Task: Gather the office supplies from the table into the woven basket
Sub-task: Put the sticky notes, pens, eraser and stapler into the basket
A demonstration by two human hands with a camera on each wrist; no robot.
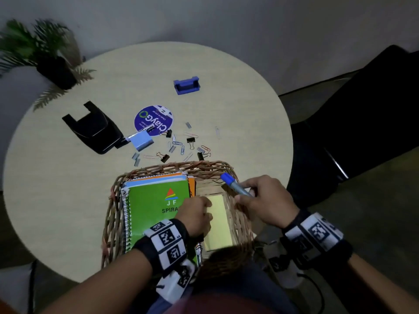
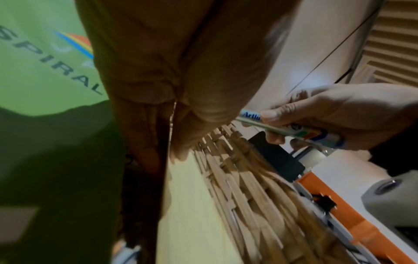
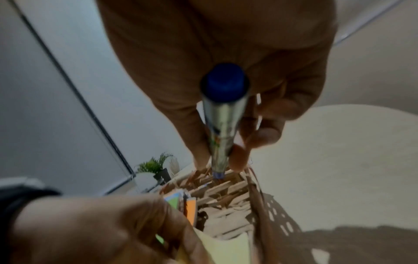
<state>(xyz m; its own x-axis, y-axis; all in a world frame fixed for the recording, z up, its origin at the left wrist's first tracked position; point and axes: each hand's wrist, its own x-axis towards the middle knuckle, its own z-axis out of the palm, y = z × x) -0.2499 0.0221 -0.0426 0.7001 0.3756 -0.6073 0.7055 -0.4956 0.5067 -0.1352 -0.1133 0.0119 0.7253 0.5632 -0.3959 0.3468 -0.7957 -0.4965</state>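
The woven basket (image 1: 181,166) sits at the table's near edge. A green spiral notebook (image 1: 154,200) lies on a stack in its left half, and a yellow sticky pad (image 1: 218,223) lies in its right half. My left hand (image 1: 208,210) is inside the basket and pinches the pad's left edge. My right hand (image 1: 243,193) grips a silver marker with a blue cap (image 1: 233,183), slanted over the basket's right rim with the cap pointing away from me. The left wrist view shows the marker (image 2: 289,130) above the basket wall (image 2: 248,196). In the right wrist view, the marker (image 3: 222,116) points down into the basket.
Beyond the basket lie scattered paper clips and binder clips (image 1: 181,146), a light blue box (image 1: 141,141), a round purple ClayGo disc (image 1: 154,120), a black hole punch (image 1: 95,132) and a blue holder (image 1: 187,85). A potted plant (image 1: 45,55) stands far left, with a black chair (image 1: 362,121) to the right.
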